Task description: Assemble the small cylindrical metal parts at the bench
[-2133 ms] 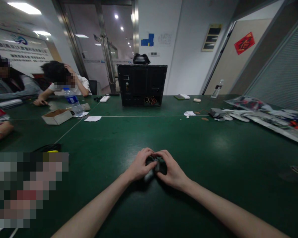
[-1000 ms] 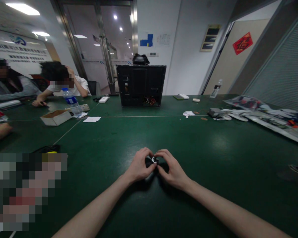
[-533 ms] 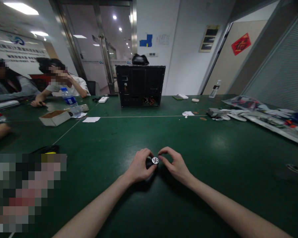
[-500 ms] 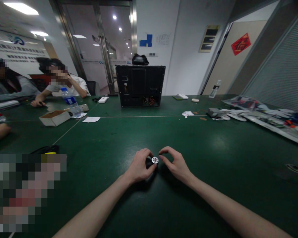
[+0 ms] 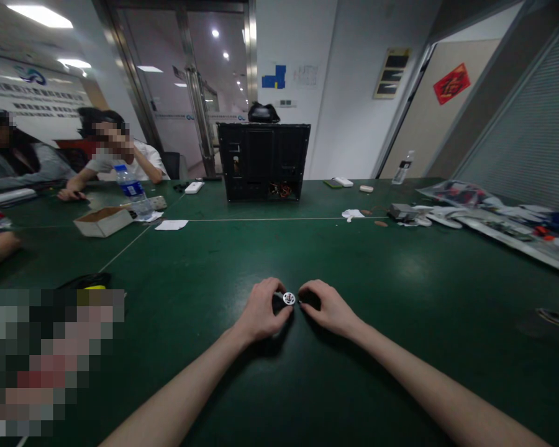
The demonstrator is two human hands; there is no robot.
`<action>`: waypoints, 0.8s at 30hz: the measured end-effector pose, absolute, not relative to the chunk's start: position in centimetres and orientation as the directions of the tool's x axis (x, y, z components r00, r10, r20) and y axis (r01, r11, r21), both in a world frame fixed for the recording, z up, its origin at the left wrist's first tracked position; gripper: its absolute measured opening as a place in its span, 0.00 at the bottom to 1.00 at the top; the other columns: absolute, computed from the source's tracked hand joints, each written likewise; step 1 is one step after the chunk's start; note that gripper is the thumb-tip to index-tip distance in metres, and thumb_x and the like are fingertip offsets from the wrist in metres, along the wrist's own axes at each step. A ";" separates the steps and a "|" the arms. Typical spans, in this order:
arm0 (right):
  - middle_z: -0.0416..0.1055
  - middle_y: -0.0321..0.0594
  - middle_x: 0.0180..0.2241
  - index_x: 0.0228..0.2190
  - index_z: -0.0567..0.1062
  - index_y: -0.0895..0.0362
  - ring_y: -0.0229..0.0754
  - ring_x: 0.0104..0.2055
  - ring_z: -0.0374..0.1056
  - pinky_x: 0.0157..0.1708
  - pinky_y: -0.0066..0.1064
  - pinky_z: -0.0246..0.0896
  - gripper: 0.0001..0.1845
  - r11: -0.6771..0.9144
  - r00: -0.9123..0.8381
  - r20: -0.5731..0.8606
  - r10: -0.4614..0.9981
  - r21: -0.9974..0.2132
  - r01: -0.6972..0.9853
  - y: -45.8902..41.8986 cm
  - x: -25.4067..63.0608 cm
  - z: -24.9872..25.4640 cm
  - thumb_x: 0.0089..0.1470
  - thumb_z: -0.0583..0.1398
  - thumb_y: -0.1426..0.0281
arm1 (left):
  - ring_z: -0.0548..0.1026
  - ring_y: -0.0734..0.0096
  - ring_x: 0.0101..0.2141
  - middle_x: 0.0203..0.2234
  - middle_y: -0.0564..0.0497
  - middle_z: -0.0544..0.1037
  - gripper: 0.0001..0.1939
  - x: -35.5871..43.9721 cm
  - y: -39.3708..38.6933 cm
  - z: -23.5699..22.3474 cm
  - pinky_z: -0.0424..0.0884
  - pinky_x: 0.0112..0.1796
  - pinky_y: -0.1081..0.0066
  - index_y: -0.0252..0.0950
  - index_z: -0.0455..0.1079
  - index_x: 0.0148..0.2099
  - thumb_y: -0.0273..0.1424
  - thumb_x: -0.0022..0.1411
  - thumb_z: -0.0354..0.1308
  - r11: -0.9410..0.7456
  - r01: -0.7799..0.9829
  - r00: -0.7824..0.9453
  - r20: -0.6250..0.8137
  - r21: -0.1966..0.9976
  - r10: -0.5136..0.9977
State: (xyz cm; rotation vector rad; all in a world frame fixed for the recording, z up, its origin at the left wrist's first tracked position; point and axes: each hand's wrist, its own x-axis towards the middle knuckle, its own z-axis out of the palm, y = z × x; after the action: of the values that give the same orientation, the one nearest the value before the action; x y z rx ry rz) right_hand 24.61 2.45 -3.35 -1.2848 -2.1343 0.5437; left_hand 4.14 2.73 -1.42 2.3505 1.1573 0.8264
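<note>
My left hand [image 5: 262,308] is curled around a small dark cylinder with a round silver end face [image 5: 289,298] that points right. It rests on the green table [image 5: 400,279] just in front of me. My right hand [image 5: 327,307] lies beside it with fingers curled and pinched together close to the silver face. What those fingertips hold, if anything, is too small to see. The cylinder's body is mostly hidden by my left fingers.
A black computer case [image 5: 263,160] stands at the table's far middle. A cardboard box [image 5: 104,221] and water bottle [image 5: 131,188] sit far left, where other people sit. Bags and circuit boards [image 5: 498,217] lie at the right. A black and yellow object [image 5: 89,282] lies near left.
Both hands first covered the dark part together. My right hand then drew back, baring the silver end face, and has now lowered with its fingers pinched near it.
</note>
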 end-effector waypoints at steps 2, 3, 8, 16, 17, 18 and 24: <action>0.70 0.42 0.40 0.41 0.70 0.56 0.43 0.43 0.65 0.44 0.38 0.60 0.15 0.469 -0.372 0.289 0.882 -0.624 0.626 2.3 24.5 -3.3 0.48 0.59 0.74 | 0.70 0.63 0.36 0.34 0.49 0.73 0.09 4.1 2.7 -1.4 0.65 0.40 0.64 0.36 0.65 0.39 0.29 0.54 0.57 -0.580 0.576 0.486 0.328 0.577 0.810; 0.69 0.42 0.41 0.43 0.69 0.56 0.44 0.44 0.64 0.46 0.38 0.60 0.18 0.487 -0.383 0.306 0.871 -0.628 0.607 2.3 24.4 -3.3 0.47 0.60 0.74 | 0.70 0.62 0.37 0.34 0.49 0.73 0.09 4.1 2.7 -1.3 0.65 0.40 0.64 0.36 0.65 0.39 0.29 0.53 0.57 -0.580 0.574 0.488 0.327 0.579 0.809; 0.66 0.43 0.46 0.49 0.65 0.55 0.44 0.49 0.62 0.50 0.39 0.57 0.25 0.569 -0.454 0.357 0.816 -0.637 0.521 1.8 23.6 -3.6 0.47 0.60 0.74 | 0.70 0.61 0.38 0.36 0.48 0.72 0.11 4.1 2.7 -1.2 0.65 0.41 0.63 0.36 0.64 0.39 0.29 0.52 0.59 -0.582 0.574 0.504 0.311 0.576 0.806; 0.68 0.44 0.44 0.47 0.66 0.55 0.44 0.45 0.63 0.47 0.38 0.58 0.22 0.563 -0.461 0.346 0.817 -0.650 0.510 1.8 23.1 -3.9 0.48 0.60 0.74 | 0.69 0.61 0.37 0.36 0.49 0.71 0.17 4.1 2.8 -1.8 0.65 0.40 0.63 0.37 0.62 0.40 0.34 0.50 0.62 -0.545 0.601 0.472 0.290 0.584 0.832; 0.68 0.44 0.44 0.47 0.66 0.55 0.45 0.45 0.63 0.47 0.38 0.58 0.22 0.562 -0.462 0.345 0.817 -0.653 0.507 1.9 23.1 -3.9 0.47 0.61 0.74 | 0.69 0.61 0.37 0.36 0.48 0.71 0.17 4.1 2.7 -1.9 0.66 0.39 0.63 0.37 0.61 0.40 0.35 0.49 0.62 -0.543 0.600 0.471 0.289 0.587 0.833; 0.68 0.44 0.44 0.46 0.66 0.55 0.45 0.45 0.63 0.47 0.38 0.58 0.22 0.563 -0.466 0.342 0.816 -0.655 0.504 1.9 23.1 -3.8 0.47 0.61 0.74 | 0.69 0.61 0.37 0.37 0.48 0.71 0.18 4.1 2.7 -1.9 0.66 0.39 0.63 0.36 0.61 0.41 0.35 0.49 0.62 -0.544 0.598 0.473 0.288 0.589 0.833; 0.69 0.41 0.42 0.42 0.69 0.55 0.43 0.45 0.64 0.48 0.37 0.57 0.19 0.548 -0.457 0.336 0.823 -0.683 0.484 2.2 23.1 -3.8 0.46 0.59 0.78 | 0.69 0.60 0.38 0.37 0.47 0.71 0.18 4.2 2.6 -1.4 0.66 0.41 0.62 0.36 0.62 0.41 0.36 0.51 0.61 -0.542 0.577 0.491 0.270 0.611 0.828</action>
State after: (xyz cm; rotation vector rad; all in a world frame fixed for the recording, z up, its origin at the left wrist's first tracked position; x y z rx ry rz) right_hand 23.10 2.20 -3.78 -1.0485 -2.1277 0.6670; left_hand 4.18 2.58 -1.40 2.2969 1.1617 0.7630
